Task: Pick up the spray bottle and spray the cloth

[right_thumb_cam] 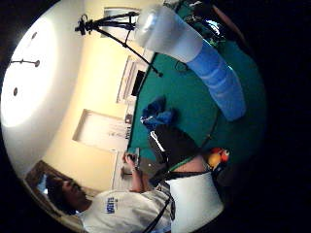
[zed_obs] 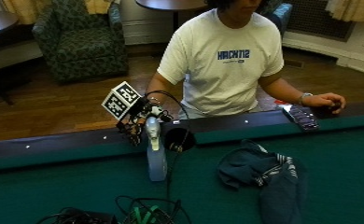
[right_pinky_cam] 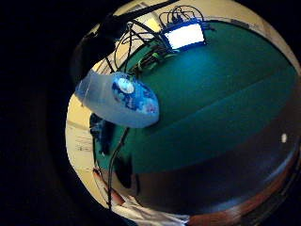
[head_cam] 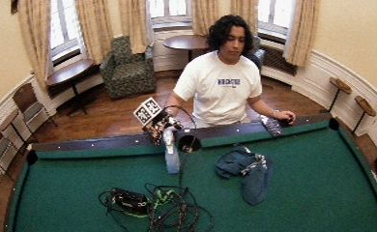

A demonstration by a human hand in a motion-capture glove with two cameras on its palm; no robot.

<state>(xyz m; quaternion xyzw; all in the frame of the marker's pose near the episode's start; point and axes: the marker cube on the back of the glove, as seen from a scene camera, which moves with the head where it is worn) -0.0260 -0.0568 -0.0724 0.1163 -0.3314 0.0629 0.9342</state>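
1. The spray bottle [zed_obs: 156, 161] is shown upright on the green tabletop [zed_obs: 58, 186], near the person's rail and left of the cloth [zed_obs: 266, 172].
2. The gloved right hand [zed_obs: 138, 122] is seen at the bottle's trigger head; its fingers appear curled round the neck, though the exact contact is partly hidden.
3. The cloth, a dark blue crumpled heap, is set well apart from the bottle on the right.
4. The bottle is judged rigid, smooth plastic, light unless filled; it is best taken at the narrow neck, with a finger on the trigger.
5. The cloth is judged soft and limp.
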